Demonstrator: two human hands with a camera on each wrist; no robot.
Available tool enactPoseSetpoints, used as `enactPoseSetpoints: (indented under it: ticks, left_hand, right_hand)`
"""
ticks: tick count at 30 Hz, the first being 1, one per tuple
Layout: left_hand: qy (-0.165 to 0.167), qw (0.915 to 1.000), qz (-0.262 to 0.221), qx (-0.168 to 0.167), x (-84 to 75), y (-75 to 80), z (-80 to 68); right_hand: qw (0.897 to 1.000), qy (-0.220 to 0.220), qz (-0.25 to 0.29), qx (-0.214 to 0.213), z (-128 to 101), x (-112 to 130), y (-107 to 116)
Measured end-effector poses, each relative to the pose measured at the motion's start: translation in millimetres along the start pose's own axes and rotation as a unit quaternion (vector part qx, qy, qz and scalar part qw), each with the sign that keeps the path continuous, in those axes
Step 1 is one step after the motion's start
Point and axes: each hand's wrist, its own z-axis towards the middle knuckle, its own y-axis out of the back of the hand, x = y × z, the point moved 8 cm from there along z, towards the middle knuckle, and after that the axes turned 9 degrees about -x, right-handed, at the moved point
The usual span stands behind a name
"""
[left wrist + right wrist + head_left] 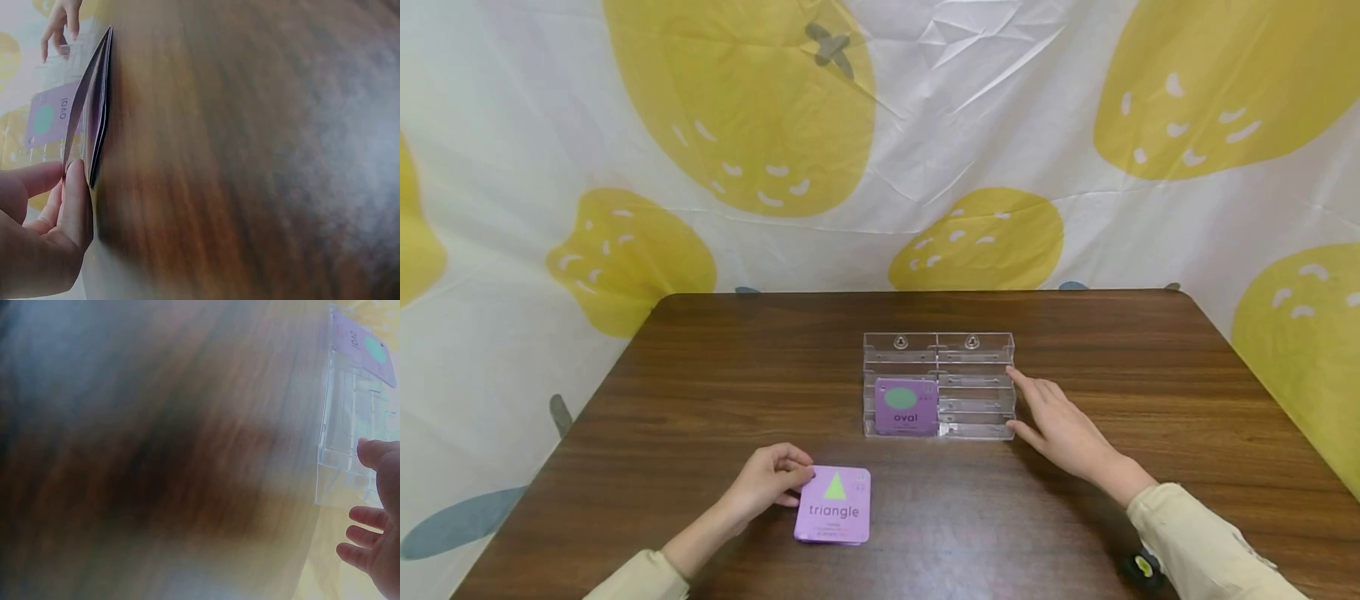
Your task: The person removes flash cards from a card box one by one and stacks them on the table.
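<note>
My left hand [767, 479] pinches the left edge of a purple triangle card [842, 527], top of a small stack on the table. In the left wrist view the pinched edge of this card [81, 106] is bent up from the cards beneath [101, 134]. A clear tiered card rack [976, 427] stands farther back, two columns wide. The purple oval card [907, 408] sits upright in its front left slot. Fingers fairly straight, my right hand [1063, 425] has its thumb and fingertips at the rack's right side.
The brown wooden table [715, 383] reaches back to a white cloth [820, 250] printed with yellow fruit. A small dark object [1142, 569] with a yellow-green mark shows beside the right sleeve [1202, 542].
</note>
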Motion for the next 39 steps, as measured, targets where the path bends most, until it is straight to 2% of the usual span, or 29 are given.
enactPoseSetpoints:
  ticks: [8,16,25,39]
  left_hand:
    - [-0.001,0.9993,0.023,-0.029,2.5,2.3,1.3]
    - [-0.019,0.9964,0.06,-0.057,-1.4,5.1,1.4]
    - [-0.02,0.9958,0.064,-0.062,-0.4,6.4,2.1]
    - [-0.041,0.9977,0.043,-0.034,-12.0,6.6,7.9]
  right_hand:
    - [1.0,0.0,0.0,-0.001,-0.2,-0.4,-0.3]
    - [1.0,0.004,-0.001,-0.006,-1.0,-0.5,-0.2]
    - [1.0,0.005,0.0,-0.005,-0.7,0.3,0.3]
    - [1.0,0.007,0.002,-0.007,-0.4,1.6,1.7]
